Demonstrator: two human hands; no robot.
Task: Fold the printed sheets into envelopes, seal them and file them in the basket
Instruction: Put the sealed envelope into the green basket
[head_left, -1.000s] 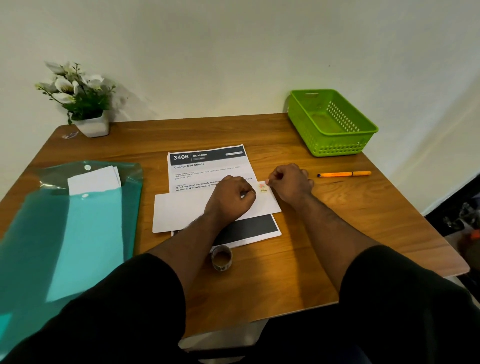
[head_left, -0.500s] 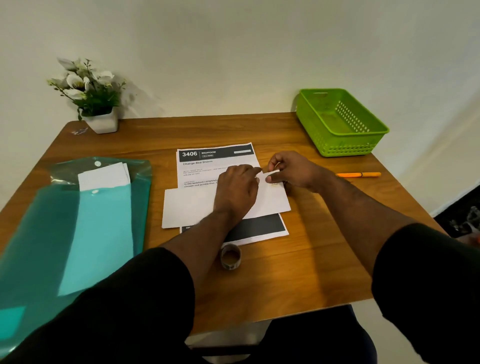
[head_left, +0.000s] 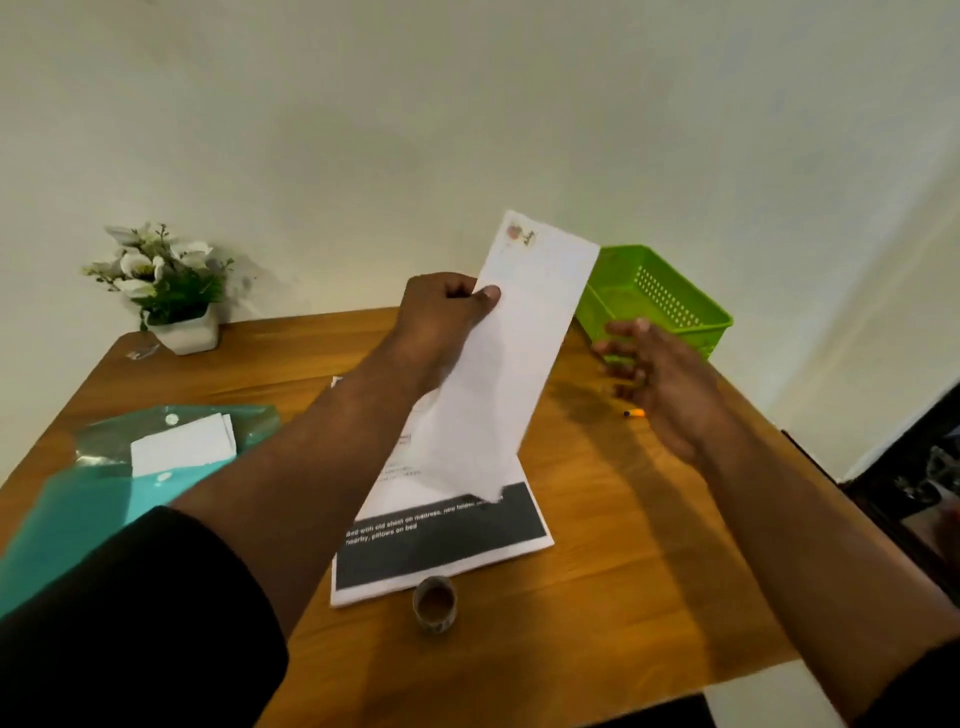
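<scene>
The stickered envelope (head_left: 519, 358), flat on the tabletop (head_left: 623, 571) earlier, is now held raised by the left hand (head_left: 441, 317); the right hand (head_left: 660, 379) is spread, empty; filing in the green basket (head_left: 691, 317) is judged next.

Wooden table (head_left: 649, 561) under printed sheets (head_left: 447, 545)

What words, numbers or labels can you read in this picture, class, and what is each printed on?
"...ed with old sheet on mattress, new folded..." – black band of the printed sheet on the table
"nearby, pillows on bed" – same band, the line below
Small print higher on that sheet: too blurred to read
Sticker on the envelope in the left hand: a short slanted word, unreadable
</scene>
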